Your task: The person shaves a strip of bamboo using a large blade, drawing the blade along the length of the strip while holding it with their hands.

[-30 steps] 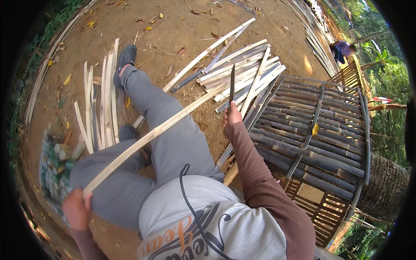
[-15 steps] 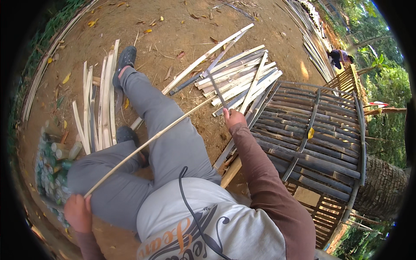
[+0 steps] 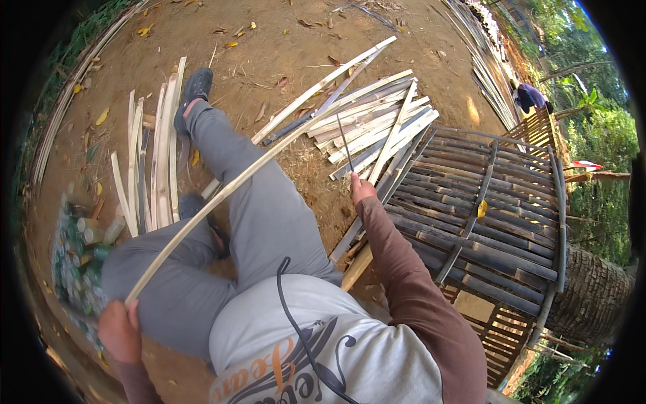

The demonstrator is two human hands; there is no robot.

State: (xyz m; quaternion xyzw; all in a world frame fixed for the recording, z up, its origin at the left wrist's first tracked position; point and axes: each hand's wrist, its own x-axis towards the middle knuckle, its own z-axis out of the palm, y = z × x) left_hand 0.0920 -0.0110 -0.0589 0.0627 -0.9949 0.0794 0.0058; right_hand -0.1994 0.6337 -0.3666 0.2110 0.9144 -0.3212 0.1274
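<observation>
My left hand (image 3: 121, 331) is closed around the near end of a long pale bamboo strip (image 3: 229, 188). The strip slants up across my grey-trousered legs, and its far end lies over the pile, hard to tell from the strips there. In my right hand (image 3: 363, 190) is a knife (image 3: 345, 145), its thin dark blade seen nearly edge-on and pointing up and away. The blade stands to the right of the held strip, apart from it. A pile of split bamboo strips (image 3: 377, 128) lies on the ground just beyond the blade.
More bamboo strips (image 3: 160, 161) lie beside my left foot. Green and clear bottles (image 3: 81, 252) sit at the left. A dark bamboo bench (image 3: 478, 202) stands close on my right, near a tree trunk (image 3: 589, 289). A person (image 3: 530, 96) bends over at the far right.
The bamboo strip has swung up and away, its broader face now showing. My right hand and the knife have shifted slightly, the blade now more upright. The distant person has turned.
</observation>
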